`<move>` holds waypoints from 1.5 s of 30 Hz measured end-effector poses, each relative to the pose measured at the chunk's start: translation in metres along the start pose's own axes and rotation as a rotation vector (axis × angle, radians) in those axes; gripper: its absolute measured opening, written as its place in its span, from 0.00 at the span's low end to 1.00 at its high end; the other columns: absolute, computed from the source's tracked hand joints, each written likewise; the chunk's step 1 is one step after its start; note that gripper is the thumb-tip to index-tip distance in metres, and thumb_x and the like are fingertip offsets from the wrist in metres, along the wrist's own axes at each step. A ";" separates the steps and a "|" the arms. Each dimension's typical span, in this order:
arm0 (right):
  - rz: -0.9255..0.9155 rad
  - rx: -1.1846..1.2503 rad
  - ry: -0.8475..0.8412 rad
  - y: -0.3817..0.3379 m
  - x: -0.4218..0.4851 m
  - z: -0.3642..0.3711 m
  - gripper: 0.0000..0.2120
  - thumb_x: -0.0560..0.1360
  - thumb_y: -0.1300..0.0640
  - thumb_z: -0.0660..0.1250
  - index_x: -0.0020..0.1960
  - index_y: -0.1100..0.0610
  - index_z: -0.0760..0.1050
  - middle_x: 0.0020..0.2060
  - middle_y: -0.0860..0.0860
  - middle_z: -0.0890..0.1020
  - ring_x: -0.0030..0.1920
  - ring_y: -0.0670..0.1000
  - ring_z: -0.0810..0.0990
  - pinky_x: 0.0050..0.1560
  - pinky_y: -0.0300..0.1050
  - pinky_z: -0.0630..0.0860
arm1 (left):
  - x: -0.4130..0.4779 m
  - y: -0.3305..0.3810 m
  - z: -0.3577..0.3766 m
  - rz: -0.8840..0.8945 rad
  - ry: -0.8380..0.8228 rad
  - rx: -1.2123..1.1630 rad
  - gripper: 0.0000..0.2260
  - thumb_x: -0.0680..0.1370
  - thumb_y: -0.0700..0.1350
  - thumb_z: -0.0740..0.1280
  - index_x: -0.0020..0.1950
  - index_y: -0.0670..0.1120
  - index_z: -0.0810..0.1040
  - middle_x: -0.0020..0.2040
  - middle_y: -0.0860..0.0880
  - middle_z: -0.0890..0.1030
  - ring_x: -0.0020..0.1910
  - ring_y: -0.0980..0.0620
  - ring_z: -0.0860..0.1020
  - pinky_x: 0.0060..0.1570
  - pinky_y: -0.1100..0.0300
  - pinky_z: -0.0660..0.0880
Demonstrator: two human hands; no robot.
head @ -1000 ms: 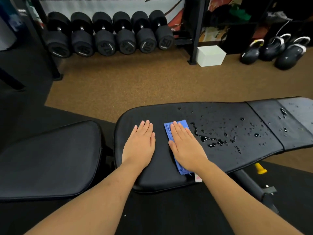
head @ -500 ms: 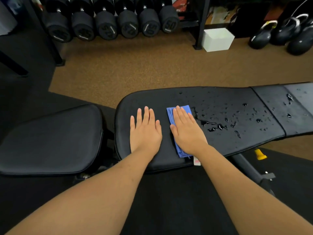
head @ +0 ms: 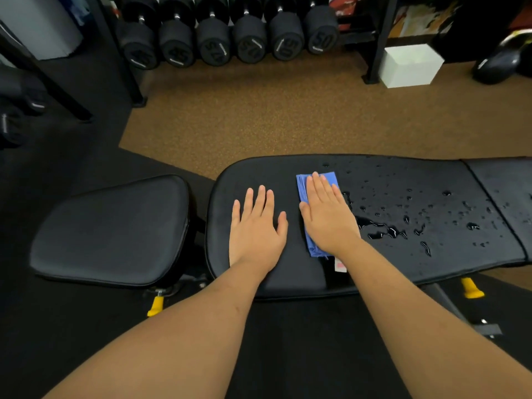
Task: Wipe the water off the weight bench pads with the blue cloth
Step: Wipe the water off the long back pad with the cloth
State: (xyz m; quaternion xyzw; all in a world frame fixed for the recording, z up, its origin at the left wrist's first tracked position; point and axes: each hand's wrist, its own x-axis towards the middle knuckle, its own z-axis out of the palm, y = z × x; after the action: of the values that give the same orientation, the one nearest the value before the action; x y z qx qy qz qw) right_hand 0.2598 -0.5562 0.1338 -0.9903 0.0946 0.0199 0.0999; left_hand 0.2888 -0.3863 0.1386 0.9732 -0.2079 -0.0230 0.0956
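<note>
The long black back pad (head: pixel 417 182) of the weight bench lies across the middle of the view, with water drops and a small puddle (head: pixel 383 230) on its right part. A folded blue cloth (head: pixel 303 185) lies flat on the pad just left of the puddle. My right hand (head: pixel 328 217) presses flat on the cloth, fingers together. My left hand (head: pixel 256 228) rests flat on the dry pad to the left of the cloth, fingers slightly spread, holding nothing. A separate seat pad (head: pixel 112 228) at the left looks dry. A further pad section (head: pixel 506 182) at the right edge carries drops.
A rack of black dumbbells (head: pixel 230 36) stands on the far side, above a brown floor mat (head: pixel 288 119). A white box (head: pixel 408 64) and a dark kettlebell (head: pixel 501 61) sit at the back right. Yellow adjustment knobs (head: pixel 470 287) stick out under the bench.
The view has tilted down and shifted. Both hands stay flat on the pad; the right hand with the cloth has edged slightly toward the puddle, and the left fingers have spread a little.
</note>
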 end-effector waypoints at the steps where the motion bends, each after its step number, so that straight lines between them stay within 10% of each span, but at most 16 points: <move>1: -0.006 -0.011 0.004 -0.001 -0.017 0.003 0.30 0.84 0.45 0.38 0.81 0.59 0.40 0.81 0.54 0.43 0.80 0.50 0.40 0.79 0.49 0.41 | -0.001 0.000 0.001 -0.004 0.003 0.003 0.28 0.84 0.59 0.44 0.83 0.50 0.50 0.83 0.51 0.49 0.81 0.51 0.43 0.80 0.48 0.43; 37: -0.032 -0.036 -0.021 0.001 -0.061 0.001 0.30 0.83 0.44 0.36 0.80 0.58 0.39 0.80 0.53 0.41 0.80 0.50 0.39 0.80 0.50 0.42 | 0.007 0.005 -0.001 0.027 -0.024 0.047 0.26 0.85 0.54 0.43 0.83 0.50 0.48 0.83 0.52 0.51 0.82 0.48 0.47 0.79 0.45 0.47; 45: 0.040 -0.007 0.006 0.016 0.066 -0.008 0.29 0.85 0.48 0.43 0.81 0.61 0.42 0.81 0.55 0.46 0.80 0.52 0.43 0.79 0.51 0.42 | 0.012 0.006 0.005 0.029 0.023 0.037 0.27 0.83 0.54 0.47 0.83 0.50 0.52 0.82 0.51 0.55 0.81 0.46 0.50 0.79 0.43 0.49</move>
State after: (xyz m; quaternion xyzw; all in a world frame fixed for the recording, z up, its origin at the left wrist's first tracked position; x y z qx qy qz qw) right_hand 0.3215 -0.5855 0.1347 -0.9886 0.1144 0.0195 0.0958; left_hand 0.2967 -0.3972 0.1347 0.9719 -0.2213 -0.0064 0.0802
